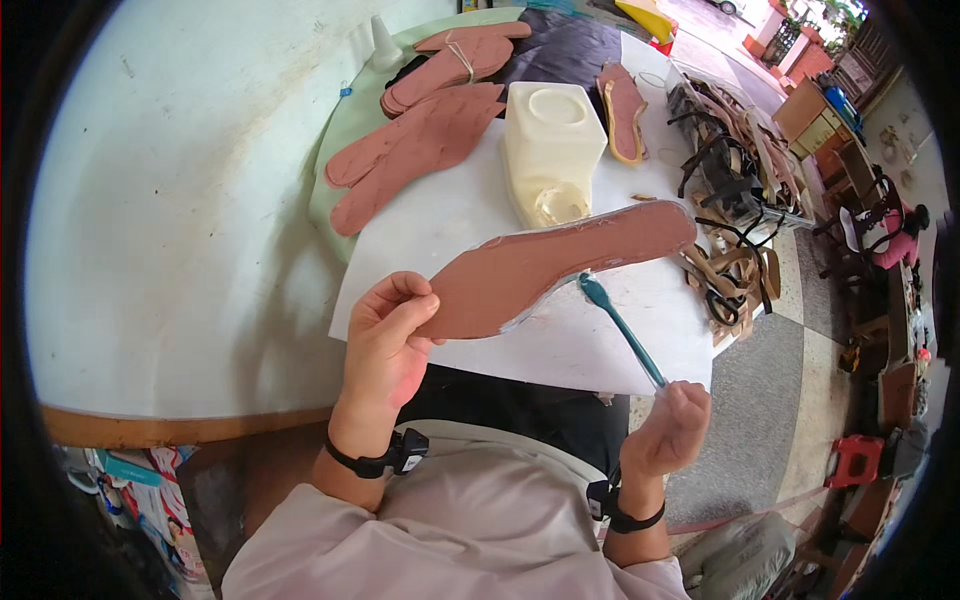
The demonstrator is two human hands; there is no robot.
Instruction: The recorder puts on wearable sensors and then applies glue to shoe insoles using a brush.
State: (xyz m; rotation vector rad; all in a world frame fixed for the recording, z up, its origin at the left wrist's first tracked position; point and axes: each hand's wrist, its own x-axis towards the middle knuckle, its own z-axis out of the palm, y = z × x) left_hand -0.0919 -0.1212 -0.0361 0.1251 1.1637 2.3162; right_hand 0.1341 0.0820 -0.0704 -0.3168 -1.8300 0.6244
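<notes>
- Left hand [388,325] pinches the broad end of the insole [550,258] between thumb and fingers; I see it held above the sheet [400,245].
- Along its near side I have white sheet showing, out to that sheet's front edge, with the person's lap just beyond.
- Its far side runs close by the mouth of the jug [552,130]; I cannot tell whether they touch.
- To the right I have little room: the narrow end points at the straps [735,265] and scissors [722,305] crowding the sheet's right edge.
- Up left, I see more sheet between the held piece and the insole pile [420,135].
- Right hand [672,428] is closed on the end of the brush [625,328], well apart from the other hand.
- I see the brush tip at the insole's near edge, around its middle, with whitish stuff there.
</notes>
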